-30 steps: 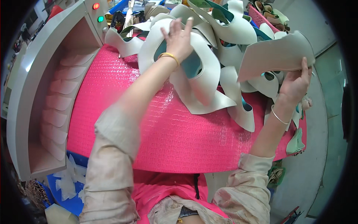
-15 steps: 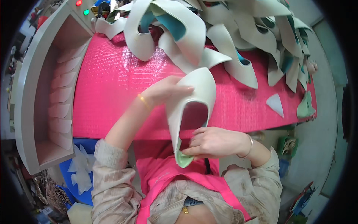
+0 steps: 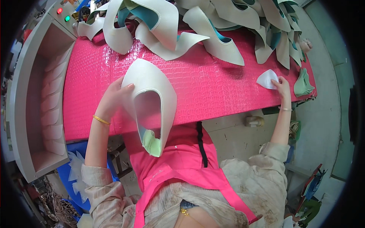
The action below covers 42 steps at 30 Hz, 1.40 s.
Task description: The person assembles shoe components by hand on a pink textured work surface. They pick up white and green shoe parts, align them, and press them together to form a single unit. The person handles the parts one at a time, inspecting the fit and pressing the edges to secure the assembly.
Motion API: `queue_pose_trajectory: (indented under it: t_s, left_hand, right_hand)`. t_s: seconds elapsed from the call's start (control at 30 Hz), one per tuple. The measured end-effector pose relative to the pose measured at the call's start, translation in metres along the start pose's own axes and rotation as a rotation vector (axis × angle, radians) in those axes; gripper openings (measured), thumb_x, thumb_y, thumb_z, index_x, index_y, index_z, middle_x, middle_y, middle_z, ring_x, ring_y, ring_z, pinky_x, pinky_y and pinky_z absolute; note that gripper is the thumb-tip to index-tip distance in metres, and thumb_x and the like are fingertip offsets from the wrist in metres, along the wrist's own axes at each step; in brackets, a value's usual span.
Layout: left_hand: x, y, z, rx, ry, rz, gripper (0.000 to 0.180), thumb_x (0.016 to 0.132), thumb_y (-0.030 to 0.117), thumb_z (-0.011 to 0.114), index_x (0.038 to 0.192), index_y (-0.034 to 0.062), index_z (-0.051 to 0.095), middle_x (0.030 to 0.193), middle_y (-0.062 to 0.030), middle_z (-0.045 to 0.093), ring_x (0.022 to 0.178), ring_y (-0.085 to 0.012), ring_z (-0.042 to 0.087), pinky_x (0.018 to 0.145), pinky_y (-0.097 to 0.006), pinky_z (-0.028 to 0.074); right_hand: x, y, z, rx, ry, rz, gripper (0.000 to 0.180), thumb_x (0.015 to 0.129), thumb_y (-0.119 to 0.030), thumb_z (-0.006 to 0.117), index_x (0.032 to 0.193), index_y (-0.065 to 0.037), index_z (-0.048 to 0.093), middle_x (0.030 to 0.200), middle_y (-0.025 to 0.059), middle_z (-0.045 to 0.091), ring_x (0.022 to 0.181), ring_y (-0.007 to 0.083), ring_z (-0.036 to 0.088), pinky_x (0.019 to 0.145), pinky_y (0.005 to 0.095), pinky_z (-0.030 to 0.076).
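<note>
My left hand (image 3: 111,99) grips a white shoe upper (image 3: 165,95) by its side near the pointed toe. The upper is held over the table's near edge, its opening facing up and its heel toward me. Pale green lining (image 3: 152,145) shows inside the heel. Far to the right, my right hand (image 3: 282,89) pinches the edge of a small white rounded-triangular sheet piece (image 3: 265,78) at the pink tabletop. Just right of that hand lies a small stack of pale green pieces (image 3: 303,84).
A pile of white shoe uppers (image 3: 232,17) covers the table's far side. At left stands a grey open-fronted unit (image 3: 28,85) with white pieces inside and red and green lights. The pink-covered table (image 3: 91,87) spans the middle; a blue bin (image 3: 62,173) sits below left.
My right hand has left the green heel lining and reached right to the white piece. My left hand has moved left with the upper. The whole view has shifted.
</note>
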<state>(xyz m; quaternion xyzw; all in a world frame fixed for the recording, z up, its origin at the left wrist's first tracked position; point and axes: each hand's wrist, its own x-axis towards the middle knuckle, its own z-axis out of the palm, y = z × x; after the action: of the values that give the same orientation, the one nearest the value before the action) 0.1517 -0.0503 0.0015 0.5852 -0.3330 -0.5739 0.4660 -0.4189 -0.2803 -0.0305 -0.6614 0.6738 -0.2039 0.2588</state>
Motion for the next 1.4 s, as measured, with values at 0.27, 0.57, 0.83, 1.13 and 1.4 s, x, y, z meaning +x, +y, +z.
queue_pose_trajectory:
  t_s: [0.27, 0.57, 0.83, 1.13, 1.4]
  left_hand:
    - [0.0, 0.002, -0.016, -0.166, -0.113, -0.065, 0.044, 0.08, 0.006, 0.058, 0.12, -0.0052, 0.041, 0.099, -0.0113, 0.058, 0.08, -0.0176, 0.061, 0.066, -0.032, 0.053]
    - [-0.039, -0.017, 0.057, -0.103, -0.209, 0.095, 0.049, 0.078, 0.008, 0.064, 0.119, -0.0044, 0.043, 0.107, -0.0089, 0.056, 0.094, -0.0122, 0.054, 0.08, -0.027, 0.046]
    - [-0.09, -0.052, 0.037, 1.399, 0.63, 0.595, 0.043, 0.069, 0.012, 0.061, 0.11, 0.0076, 0.05, 0.085, -0.0134, 0.052, 0.081, -0.0277, 0.052, 0.065, -0.034, 0.042]
    - [-0.08, -0.051, -0.008, -0.281, 0.223, -0.212, 0.032, 0.088, 0.026, 0.053, 0.093, -0.004, 0.061, 0.073, -0.0007, 0.06, 0.063, -0.005, 0.056, 0.054, -0.019, 0.043]
    - [-0.073, -0.058, 0.002, 0.002, 0.362, -0.169, 0.02, 0.082, 0.017, 0.06, 0.077, -0.0012, 0.055, 0.055, -0.0051, 0.058, 0.044, -0.0066, 0.052, 0.037, -0.021, 0.037]
  right_hand:
    - [-0.106, -0.145, 0.021, 0.834, -0.126, -0.258, 0.015, 0.083, -0.012, 0.061, 0.091, -0.002, 0.054, 0.088, 0.0003, 0.058, 0.08, 0.007, 0.052, 0.073, 0.0208, 0.04]
    - [-0.135, -0.248, 0.145, 1.647, -1.461, -0.255, 0.022, 0.087, -0.019, 0.052, 0.102, -0.002, 0.05, 0.095, 0.0065, 0.059, 0.087, 0.0168, 0.057, 0.077, 0.0282, 0.047]
    - [-0.183, -0.257, 0.227, 1.277, -1.014, 0.363, 0.015, 0.09, -0.014, 0.047, 0.1, -0.004, 0.05, 0.097, 0.0044, 0.057, 0.09, 0.0132, 0.056, 0.081, 0.0276, 0.046]
    - [-0.173, -0.311, 0.244, 0.685, -1.197, -0.113, 0.013, 0.088, -0.016, 0.051, 0.089, -0.003, 0.052, 0.079, -0.0006, 0.055, 0.073, 0.0047, 0.052, 0.065, 0.0208, 0.044]
    - [-0.182, -0.319, 0.251, 0.367, -0.764, 0.016, 0.021, 0.08, -0.017, 0.063, 0.072, 0.002, 0.057, 0.055, -0.0005, 0.054, 0.047, 0.0043, 0.05, 0.035, 0.0209, 0.037]
